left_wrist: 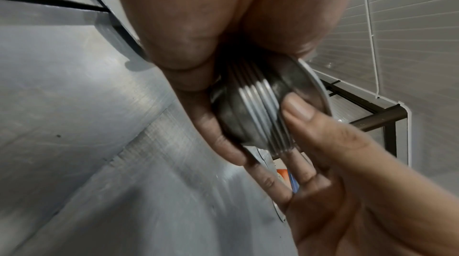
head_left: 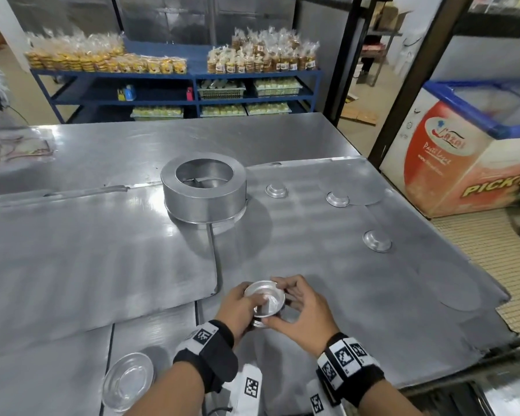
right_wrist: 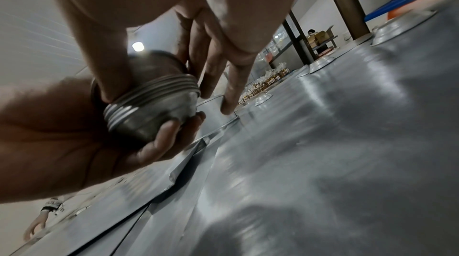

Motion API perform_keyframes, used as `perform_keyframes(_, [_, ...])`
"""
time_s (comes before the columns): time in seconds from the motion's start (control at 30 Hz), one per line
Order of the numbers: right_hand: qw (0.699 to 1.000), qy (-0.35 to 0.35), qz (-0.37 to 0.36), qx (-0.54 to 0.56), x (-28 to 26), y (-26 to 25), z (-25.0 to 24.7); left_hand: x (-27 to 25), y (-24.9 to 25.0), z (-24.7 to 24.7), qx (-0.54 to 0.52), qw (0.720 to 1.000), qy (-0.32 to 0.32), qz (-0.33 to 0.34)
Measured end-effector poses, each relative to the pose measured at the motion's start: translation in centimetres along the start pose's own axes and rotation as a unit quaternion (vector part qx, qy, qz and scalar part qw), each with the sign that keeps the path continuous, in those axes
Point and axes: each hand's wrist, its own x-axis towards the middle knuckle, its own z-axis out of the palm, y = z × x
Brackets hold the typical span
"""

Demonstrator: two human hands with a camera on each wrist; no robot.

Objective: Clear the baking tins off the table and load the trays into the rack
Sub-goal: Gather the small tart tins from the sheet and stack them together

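My left hand [head_left: 240, 304] curls under and around a small stack of nested tins [head_left: 264, 298], fingers cupping the bottom and thumb over the near rim. The left wrist view shows several rims [left_wrist: 258, 115] packed close together, so I judge there are four or five tins in the stack. My right hand [head_left: 300, 313] closes on the same stack from the other side, thumb pressing on the rims and fingertips [head_left: 282, 285] at the far edge of the top tin, which sits open side up. The stack is held just above the table [head_left: 72, 265], at the near edge of the large tray [head_left: 373, 295] lying to my right.

Away to the left and nearer my body than the left hand lies a shallow round dish [head_left: 128, 381]. Ahead and slightly left of both hands stands the big ring tin [head_left: 204, 192], well apart.

What matters next are the loose tins, all upside down on the tray: one [head_left: 276, 191] straight ahead past the hands, one [head_left: 338, 199] further right, and the nearest [head_left: 377, 241] ahead and to the right of my right hand. All three lie on the right hand's side, so I reckon that hand should let go and reach forward-right while the left keeps the stack. They are round, so approach angle hardly matters.
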Motion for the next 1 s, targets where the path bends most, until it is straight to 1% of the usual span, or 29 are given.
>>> perform_keyframes(0.17, [0.996, -0.078, 0.034, -0.018, 1.3, 0.4, -2.0, 0.9, 0.2, 0.4, 0.015, 1.0, 0.011, 0.007])
perform_keyframes(0.3, [0.987, -0.146, 0.046, -0.053, 2.9, 0.4, -4.8, 1.6, 0.6, 2.1, -0.003, 1.0, 0.022, 0.015])
perform_keyframes(0.43, [0.98, -0.166, 0.069, -0.08, 5.3, 1.8, -8.0, 2.6, 0.7, 4.0, -0.011, 0.999, 0.028, 0.016])
perform_keyframes(0.5, [0.976, -0.146, 0.069, -0.148, 7.0, 3.3, -9.6, 3.1, 0.8, 4.8, -0.015, 0.999, 0.032, 0.016])
perform_keyframes(0.57, [0.964, -0.093, 0.055, -0.242, 9.0, 5.0, -11.7, 3.5, 0.9, 5.5, -0.017, 0.999, 0.037, 0.016])
perform_keyframes(0.6, [0.952, -0.063, 0.048, -0.297, 10.1, 5.9, -12.8, 3.7, 0.9, 5.8, -0.017, 0.999, 0.04, 0.016])
perform_keyframes(0.67, [0.912, -0.012, 0.041, -0.408, 12.1, 7.4, -15.4, 4.2, 1.0, 6.3, -0.017, 0.999, 0.046, 0.016])
perform_keyframes(0.7, [0.892, 0.006, 0.05, -0.45, 13.0, 8.0, -16.6, 4.4, 1.1, 6.6, -0.018, 0.999, 0.049, 0.015])
perform_keyframes(0.87, [0.812, 0.064, 0.149, -0.561, 15.4, 10.2, -21.7, 5.1, 1.1, 7.9, -0.02, 0.998, 0.056, 0.014])
perform_keyframes(0.93, [0.796, 0.066, 0.199, -0.568, 15.9, 11.0, -23.2, 5.3, 1.1, 8.2, -0.021, 0.998, 0.059, 0.011])
perform_keyframes(1.0, [0.793, 0.06, 0.241, -0.557, 16.2, 11.8, -24.3, 5.3, 1.0, 8.2, -0.019, 0.998, 0.063, 0.009])
